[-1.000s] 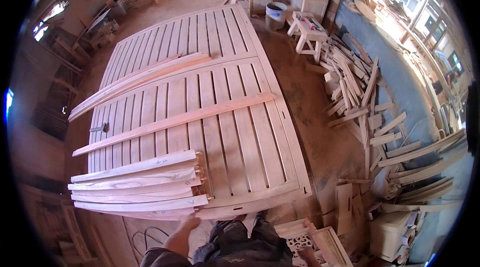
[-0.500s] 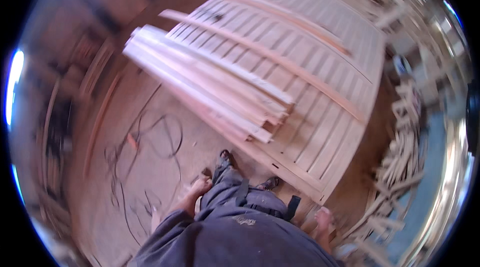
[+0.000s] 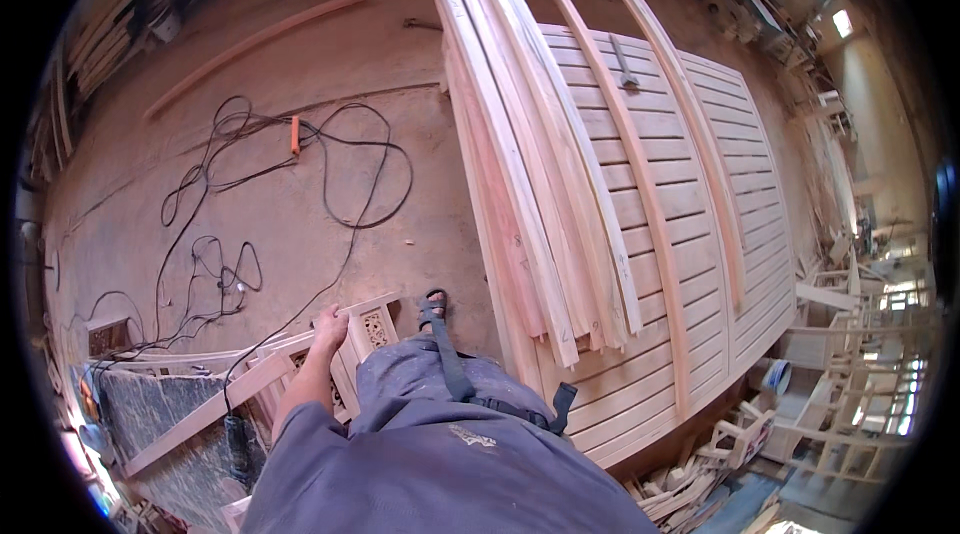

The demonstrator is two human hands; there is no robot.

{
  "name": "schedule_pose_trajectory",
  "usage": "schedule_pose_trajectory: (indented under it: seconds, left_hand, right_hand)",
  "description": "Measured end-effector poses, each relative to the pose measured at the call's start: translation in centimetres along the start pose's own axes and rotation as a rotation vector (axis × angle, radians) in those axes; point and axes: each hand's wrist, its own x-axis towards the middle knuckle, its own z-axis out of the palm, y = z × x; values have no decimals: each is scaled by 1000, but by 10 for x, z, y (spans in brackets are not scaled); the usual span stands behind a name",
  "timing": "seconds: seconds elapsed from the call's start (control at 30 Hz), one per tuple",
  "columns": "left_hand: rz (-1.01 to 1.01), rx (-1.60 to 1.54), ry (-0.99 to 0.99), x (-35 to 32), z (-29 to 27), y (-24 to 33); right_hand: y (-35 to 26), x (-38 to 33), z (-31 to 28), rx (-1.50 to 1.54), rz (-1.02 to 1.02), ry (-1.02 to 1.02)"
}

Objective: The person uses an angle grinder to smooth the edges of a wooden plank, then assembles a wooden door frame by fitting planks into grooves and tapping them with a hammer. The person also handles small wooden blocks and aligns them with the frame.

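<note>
My left hand [image 3: 330, 324] is low at my left side, with its fingers curled in. Whatever it may hold is hidden. Behind and beside it is a wooden frame with a carved panel [image 3: 377, 327]; I cannot tell whether the hand touches it. My right hand is out of view. To my right lies a large slatted wooden panel [image 3: 690, 199]. A stack of long planed boards [image 3: 530, 164] rests along its near left side. Two separate long strips, an inner strip [image 3: 625, 139] and an outer strip [image 3: 690, 114], lie across the slats. A hammer [image 3: 626, 74] sits near the far end.
Black cable [image 3: 385, 169] lies looped on the floor at the left, by an orange piece [image 3: 295, 135]. A long board [image 3: 255, 49] lies beyond it. A dark scuffed board [image 3: 160, 429] is at lower left. Wood offcuts [image 3: 680, 494] and wooden frames [image 3: 830, 349] are at the right.
My view has turned left, so the slatted panel and stacked boards now appear farther right and more upright. My right hand has left view. My left hand now appears beside the carved frame.
</note>
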Motion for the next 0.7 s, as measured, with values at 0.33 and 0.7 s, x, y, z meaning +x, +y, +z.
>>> schedule_pose_trajectory:
  seconds: [0.33, 0.7]
  left_hand:
    - [-387, -132, 78, -83, -6, -87]
    - [141, 421, 328, -146, 48, -122]
  right_hand:
    - [-155, 167, -134, 468, 50, 50]
    - [-236, 340, -145, -266, -358, -213]
